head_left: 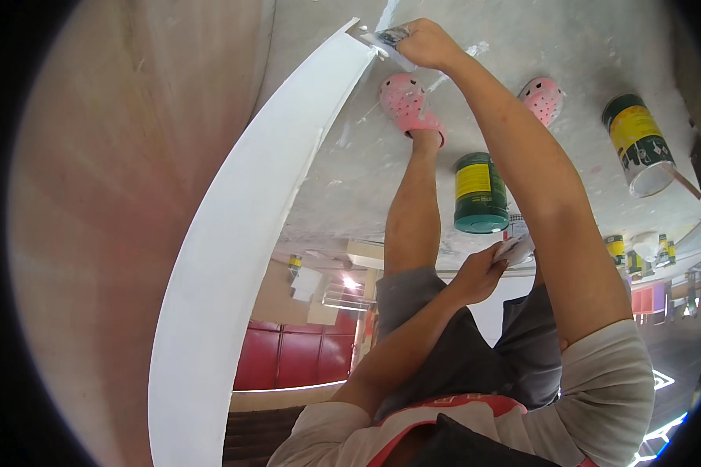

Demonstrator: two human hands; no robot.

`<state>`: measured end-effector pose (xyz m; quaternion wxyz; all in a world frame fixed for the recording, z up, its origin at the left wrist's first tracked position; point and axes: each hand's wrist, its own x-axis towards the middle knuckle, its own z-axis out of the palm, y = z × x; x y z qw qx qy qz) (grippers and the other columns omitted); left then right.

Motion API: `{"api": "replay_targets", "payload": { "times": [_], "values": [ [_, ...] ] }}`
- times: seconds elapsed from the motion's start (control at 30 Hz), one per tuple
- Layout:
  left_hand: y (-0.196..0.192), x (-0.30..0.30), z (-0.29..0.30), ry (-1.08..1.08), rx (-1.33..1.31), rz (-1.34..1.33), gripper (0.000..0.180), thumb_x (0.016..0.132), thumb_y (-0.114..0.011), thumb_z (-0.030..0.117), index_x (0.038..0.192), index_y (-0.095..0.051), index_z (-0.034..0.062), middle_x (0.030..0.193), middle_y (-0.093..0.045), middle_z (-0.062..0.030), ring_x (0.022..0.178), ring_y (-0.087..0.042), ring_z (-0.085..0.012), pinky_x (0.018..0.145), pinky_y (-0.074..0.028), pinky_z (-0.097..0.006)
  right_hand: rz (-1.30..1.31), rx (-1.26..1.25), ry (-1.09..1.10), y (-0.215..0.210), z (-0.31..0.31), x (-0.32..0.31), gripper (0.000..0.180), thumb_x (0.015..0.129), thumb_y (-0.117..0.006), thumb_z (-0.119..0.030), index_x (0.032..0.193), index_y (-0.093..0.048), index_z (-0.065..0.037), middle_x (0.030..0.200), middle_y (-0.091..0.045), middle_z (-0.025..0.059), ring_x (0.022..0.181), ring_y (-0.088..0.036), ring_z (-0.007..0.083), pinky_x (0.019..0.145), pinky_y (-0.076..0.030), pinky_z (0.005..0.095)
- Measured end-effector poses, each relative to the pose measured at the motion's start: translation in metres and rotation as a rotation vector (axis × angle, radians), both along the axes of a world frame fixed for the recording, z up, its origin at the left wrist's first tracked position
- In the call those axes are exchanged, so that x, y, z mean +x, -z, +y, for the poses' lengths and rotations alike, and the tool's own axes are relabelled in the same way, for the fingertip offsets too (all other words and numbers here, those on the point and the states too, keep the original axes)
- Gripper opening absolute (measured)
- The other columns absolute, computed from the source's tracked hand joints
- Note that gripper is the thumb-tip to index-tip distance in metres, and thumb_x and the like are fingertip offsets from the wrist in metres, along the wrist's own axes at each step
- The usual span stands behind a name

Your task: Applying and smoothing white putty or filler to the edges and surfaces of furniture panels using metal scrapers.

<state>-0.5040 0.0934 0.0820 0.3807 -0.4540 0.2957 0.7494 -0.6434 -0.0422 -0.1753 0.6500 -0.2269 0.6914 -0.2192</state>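
Note:
A long white board (210, 257), bent by the lens, runs from the lower left up to the top middle. At its far end my right hand (428, 44) is closed round a putty knife (393, 37), whose blade lies against the board's edge with white paste around it. My left hand (477, 275), held low in front of my knees, grips a flat whitish piece (516, 249) smeared with paste. My right arm partly hides that piece, and its exact kind cannot be made out.
A green and yellow can (480, 191) stands between my feet in pink clogs (410, 105). Farther right is another can (639, 144) with a stick (684, 180) beside it. A beige wall (125, 194) rises at left. White smears mark the grey floor (327, 226).

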Motion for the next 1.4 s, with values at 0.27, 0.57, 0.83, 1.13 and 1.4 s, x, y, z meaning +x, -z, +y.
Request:
{"api": "replay_targets", "payload": {
  "times": [0.27,0.57,0.83,1.13,1.4],
  "values": [
    [0.001,-0.005,-0.007,0.113,-0.001,0.003,0.033,0.085,-0.045,0.016,0.113,-0.044,-0.0005,0.098,-0.056,-0.0232,0.094,-0.054,-0.0355,0.079,-0.04,-0.037,-0.123,-0.161,0.059,-0.06,-0.013,0.002,0.03,0.063,-0.047,-0.01,0.088,-0.063,-0.003,0.069,-0.058,0.0178,0.061,-0.054,0.0257,0.06,-0.044,0.0332],
    [0.008,0.008,-0.001,0.064,-0.047,0.064,0.037,0.081,-0.045,0.011,0.116,-0.042,-0.0004,0.1,-0.054,-0.0256,0.094,-0.05,-0.0403,0.079,-0.04,-0.04,-0.379,-0.535,0.211,-0.192,-0.027,-0.008,0.04,0.065,-0.045,-0.004,0.101,-0.062,-0.011,0.068,-0.06,0.0159,0.059,-0.058,0.0294,0.058,-0.046,0.0359],
    [0.008,0.001,0.008,0.079,-0.122,0.091,0.032,0.084,-0.046,0.011,0.114,-0.044,0.0008,0.1,-0.056,-0.021,0.092,-0.054,-0.0346,0.077,-0.041,-0.036,0.269,-0.426,0.422,-0.087,0.018,0.043,0.039,0.066,-0.048,-0.005,0.103,-0.06,-0.012,0.075,-0.06,0.0155,0.07,-0.059,0.0249,0.065,-0.047,0.0344],
    [-0.001,0.005,-0.011,0.177,-0.114,0.089,0.031,0.082,-0.043,0.008,0.113,-0.044,0.0009,0.094,-0.055,-0.0242,0.091,-0.052,-0.0383,0.076,-0.041,-0.042,0.112,-0.049,0.146,-0.086,-0.002,-0.004,0.032,0.065,-0.045,-0.012,0.091,-0.063,-0.007,0.083,-0.06,0.0196,0.073,-0.055,0.0356,0.069,-0.046,0.0382],
    [0.003,0.005,-0.014,0.125,-0.17,0.113,0.033,0.081,-0.042,0.007,0.113,-0.044,0.0006,0.091,-0.055,-0.0262,0.089,-0.051,-0.0403,0.076,-0.04,-0.044,0.001,-0.02,-0.089,-0.06,-0.039,-0.004,0.021,0.062,-0.048,-0.012,0.068,-0.058,0.004,0.06,-0.054,0.0182,0.056,-0.054,0.0281,0.055,-0.044,0.0353]
  ]
}}
